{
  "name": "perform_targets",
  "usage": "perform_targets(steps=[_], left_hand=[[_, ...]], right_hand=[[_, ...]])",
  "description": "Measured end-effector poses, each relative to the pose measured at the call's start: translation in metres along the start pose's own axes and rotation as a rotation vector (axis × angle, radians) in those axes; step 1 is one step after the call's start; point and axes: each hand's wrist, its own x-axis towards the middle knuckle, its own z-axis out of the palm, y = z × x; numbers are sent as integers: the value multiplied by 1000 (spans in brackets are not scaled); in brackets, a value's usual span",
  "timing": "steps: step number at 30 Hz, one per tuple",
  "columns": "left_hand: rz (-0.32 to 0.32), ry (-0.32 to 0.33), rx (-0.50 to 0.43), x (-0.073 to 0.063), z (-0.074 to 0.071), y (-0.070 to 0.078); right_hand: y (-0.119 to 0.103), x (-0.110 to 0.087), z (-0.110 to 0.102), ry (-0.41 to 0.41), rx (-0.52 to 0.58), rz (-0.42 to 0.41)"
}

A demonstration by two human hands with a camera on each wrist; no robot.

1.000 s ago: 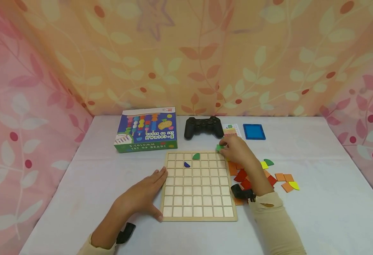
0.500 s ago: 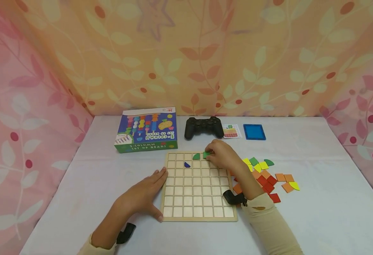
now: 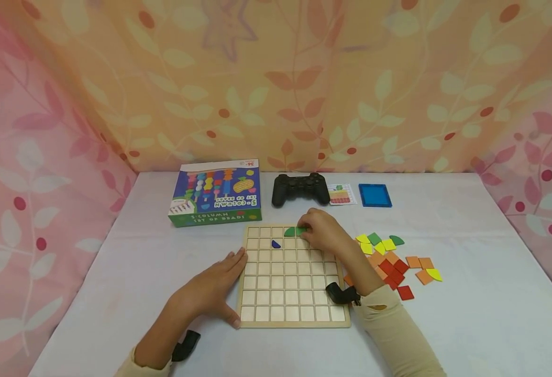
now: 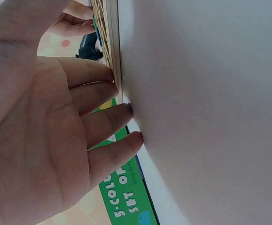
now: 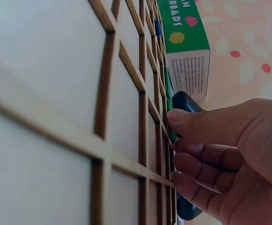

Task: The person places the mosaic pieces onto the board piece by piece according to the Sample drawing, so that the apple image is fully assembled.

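Note:
A wooden grid board lies flat on the table. My left hand rests along its left edge, fingers straight and thumb spread at the lower corner; the left wrist view shows fingertips against the frame. At the board's top row my right hand pinches a green tile, partly hidden by the fingers. Immediately left of it, a green quarter-round tile sits in a top-row cell. A dark blue piece lies in the second row. In the right wrist view the thumb touches the tile's edge.
Right of the board lie loose red tiles, orange tiles, yellow tiles and green ones. Behind the board stand a bead-set box, a black game controller, a small pattern card and a blue square tray.
My right hand has carried the green tile leftward from beyond the board's upper right corner to the top row, beside the green quarter-round tile. The left hand has stayed in place.

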Motion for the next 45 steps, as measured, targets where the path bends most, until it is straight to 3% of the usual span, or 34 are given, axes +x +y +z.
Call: perform_targets(steps=[11,20,23,27,30,32,38,45], left_hand=[[-4,-1,-1,0,1,-1],[-4,1,-10,-1,0,0],[-6,0,-13,-1,-1,1],[-5,-1,-8,0,0,0],[-2,-1,-6,1,0,-1],[-1,-1,-7,1,0,-1],[-2,-2,0,1,0,-1],[-8,-5,4,1,1,-1]], right_hand=[[3,-8,-15,3,41,67],[34,-35,-63,-75,108,266],[50,-50,-79,-77,76,372],[75,-74,-96,-131,51,579],[94,-89,-104,-196,86,703],[103,-97,-106,-226,120,744],[117,-104,-106,-255,214,759],[120,-104,-103,-248,248,755]])
